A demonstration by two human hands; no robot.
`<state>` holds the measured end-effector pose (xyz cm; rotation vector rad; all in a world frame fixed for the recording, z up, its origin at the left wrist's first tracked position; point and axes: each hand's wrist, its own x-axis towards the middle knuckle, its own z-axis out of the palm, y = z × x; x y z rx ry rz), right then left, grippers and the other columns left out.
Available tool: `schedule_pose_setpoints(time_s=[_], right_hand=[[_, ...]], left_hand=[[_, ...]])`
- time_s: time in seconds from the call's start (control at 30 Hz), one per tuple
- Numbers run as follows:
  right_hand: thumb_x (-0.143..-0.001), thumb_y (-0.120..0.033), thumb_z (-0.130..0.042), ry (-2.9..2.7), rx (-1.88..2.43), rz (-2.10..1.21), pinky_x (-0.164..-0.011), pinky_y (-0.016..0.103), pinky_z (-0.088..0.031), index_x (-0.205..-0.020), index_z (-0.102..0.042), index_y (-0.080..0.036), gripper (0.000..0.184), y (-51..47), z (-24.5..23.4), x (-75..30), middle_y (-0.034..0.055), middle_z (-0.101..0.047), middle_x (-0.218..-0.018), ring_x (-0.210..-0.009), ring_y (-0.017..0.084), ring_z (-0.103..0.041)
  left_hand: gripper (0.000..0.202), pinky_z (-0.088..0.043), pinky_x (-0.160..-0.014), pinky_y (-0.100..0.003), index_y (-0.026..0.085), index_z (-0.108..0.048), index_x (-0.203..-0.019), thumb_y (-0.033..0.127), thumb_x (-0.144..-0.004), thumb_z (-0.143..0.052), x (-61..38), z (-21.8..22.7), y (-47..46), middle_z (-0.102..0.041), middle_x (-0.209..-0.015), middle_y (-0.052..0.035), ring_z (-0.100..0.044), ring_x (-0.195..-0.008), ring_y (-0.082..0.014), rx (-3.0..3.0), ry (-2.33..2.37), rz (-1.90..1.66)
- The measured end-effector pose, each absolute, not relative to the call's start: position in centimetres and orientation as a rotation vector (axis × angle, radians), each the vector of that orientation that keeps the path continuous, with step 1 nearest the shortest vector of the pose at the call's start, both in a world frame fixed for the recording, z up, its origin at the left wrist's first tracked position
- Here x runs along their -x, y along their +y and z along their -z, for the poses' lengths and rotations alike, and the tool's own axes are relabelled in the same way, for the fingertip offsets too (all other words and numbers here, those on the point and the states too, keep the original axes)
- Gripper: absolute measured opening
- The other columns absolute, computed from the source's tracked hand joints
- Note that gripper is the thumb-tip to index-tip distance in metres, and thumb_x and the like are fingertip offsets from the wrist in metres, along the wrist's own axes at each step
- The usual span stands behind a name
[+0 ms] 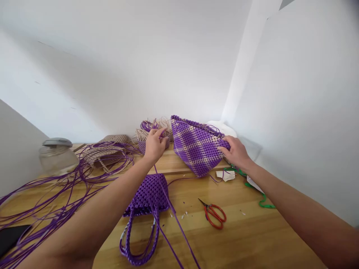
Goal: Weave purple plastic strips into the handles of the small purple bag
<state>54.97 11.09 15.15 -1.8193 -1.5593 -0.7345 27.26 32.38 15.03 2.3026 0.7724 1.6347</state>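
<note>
Right hand [237, 153] grips the right end of the checked bag [196, 149], fingers [224, 144] wrapped over its top corner. The bag stands tilted on the tabletop [252, 239] at the back, near the wall.

Left hand [154, 145] is on the small basket [143, 141] just left of the bag, fingers curled over its rim. Can't tell if they pinch a strand or only rest there.

Status as I read it: the checked bag's body looks fully woven, purple with beige plaid. A few loose strand ends stick out at the rim, and no handles show. The purple bag [147, 194] in front has its handles on and looks done. The small basket looks unfinished, with strands standing up from its top.

Loose purple strands [56, 194] are spread at left, and the red scissors [214, 215] lie untouched in front.
</note>
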Motion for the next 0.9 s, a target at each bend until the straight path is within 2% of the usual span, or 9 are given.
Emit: schedule_pose_setpoints(time_s=[0.1,0.17,0.33,0.43,0.47,0.53,0.6,0.77,0.9], right_hand=[[-0.088,-0.041,-0.055,-1.626,1.768,0.745,-0.085,0.040,-0.046,-0.100,-0.056,-0.020,0.024,7.9,-14.6,-54.2,0.0105,-0.065,-0.100,-0.097,0.029,-0.058],[-0.088,-0.041,-0.054,-1.656,1.762,0.737,-0.085,0.040,-0.046,-0.100,-0.056,-0.020,0.024,6.4,-14.5,-53.8,0.0106,-0.065,-0.100,-0.099,0.029,-0.058],[-0.083,-0.041,-0.057,-1.581,1.903,0.566,-0.074,0.035,-0.046,-0.093,-0.059,-0.020,0.023,5.1,-15.9,-53.7,0.0063,-0.066,-0.088,-0.084,0.025,-0.061],[-0.080,-0.040,-0.062,-1.480,2.047,0.411,-0.068,0.034,-0.045,-0.087,-0.063,-0.021,0.021,5.5,-17.4,-54.1,0.0029,-0.067,-0.078,-0.070,0.022,-0.059],[-0.078,-0.039,-0.063,-1.457,2.081,0.442,-0.070,0.035,-0.045,-0.085,-0.065,-0.021,0.019,5.8,-17.9,-54.0,0.0029,-0.067,-0.077,-0.070,0.023,-0.060],[-0.078,-0.036,-0.066,-1.455,2.064,0.626,-0.082,0.041,-0.045,-0.083,-0.068,-0.021,0.017,6.8,-19.0,-53.2,0.0049,-0.070,-0.081,-0.081,0.026,-0.061],[-0.080,-0.035,-0.066,-1.519,1.935,0.785,-0.093,0.045,-0.042,-0.087,-0.071,-0.021,0.016,8.3,-20.1,-51.3,0.0066,-0.073,-0.092,-0.096,0.029,-0.060],[-0.084,-0.029,-0.067,-1.792,1.731,0.602,-0.092,0.038,-0.045,-0.108,-0.072,-0.020,0.025,14.3,-22.8,-45.3,0.0067,-0.072,-0.109,-0.102,0.024,-0.061],[-0.085,-0.022,-0.065,-1.865,1.797,0.543,-0.082,0.034,-0.044,-0.085,-0.073,-0.019,0.009,18.1,-24.0,-43.0,0.0055,-0.072,-0.092,-0.089,0.021,-0.062]], left_hand=[[0.043,-0.045,-0.103,-0.034,0.017,-0.068,-0.125,0.019,-0.083,-0.065,-28.5,-16.3,32.4,-0.062,-0.120,-0.0115,-0.060,-0.110,-0.0237,-2.429,0.705,-1.593],[0.037,-0.044,-0.105,-0.033,0.020,-0.071,-0.119,0.020,-0.083,-0.065,-29.1,-17.1,32.1,-0.064,-0.124,-0.0089,-0.060,-0.114,-0.0244,-2.495,0.684,-1.495],[0.019,-0.050,-0.092,-0.031,0.026,-0.079,-0.098,0.028,-0.085,-0.066,-29.1,-17.7,31.4,-0.076,-0.098,-0.0024,-0.068,-0.095,-0.0218,-2.302,0.731,-1.346],[0.014,-0.053,-0.078,-0.028,0.020,-0.079,-0.089,0.024,-0.077,-0.073,-28.9,-17.7,31.4,-0.075,-0.105,-0.0045,-0.068,-0.081,-0.0180,-2.109,0.617,-1.353],[0.013,-0.053,-0.070,-0.027,0.018,-0.078,-0.086,0.022,-0.075,-0.074,-28.8,-17.7,31.4,-0.075,-0.103,-0.0057,-0.067,-0.072,-0.0158,-2.045,0.579,-1.321],[0.012,-0.049,-0.057,-0.025,0.014,-0.076,-0.084,0.020,-0.073,-0.075,-28.7,-18.0,31.5,-0.074,-0.087,-0.0057,-0.061,-0.054,-0.0120,-1.954,0.538,-1.213],[0.012,-0.045,-0.051,-0.025,0.013,-0.074,-0.083,0.020,-0.074,-0.074,-28.5,-18.5,31.5,-0.070,-0.071,-0.0024,-0.057,-0.045,-0.0110,-1.917,0.501,-1.080],[0.015,-0.046,-0.057,-0.026,0.014,-0.072,-0.085,0.028,-0.081,-0.068,-27.7,-20.5,31.4,-0.066,-0.061,-0.0002,-0.063,-0.051,-0.0143,-2.063,0.371,-0.806],[0.022,-0.047,-0.064,-0.026,0.015,-0.072,-0.093,0.030,-0.089,-0.057,-26.9,-21.4,31.4,-0.065,-0.059,-0.0002,-0.065,-0.060,-0.0158,-2.240,0.324,-0.660]])
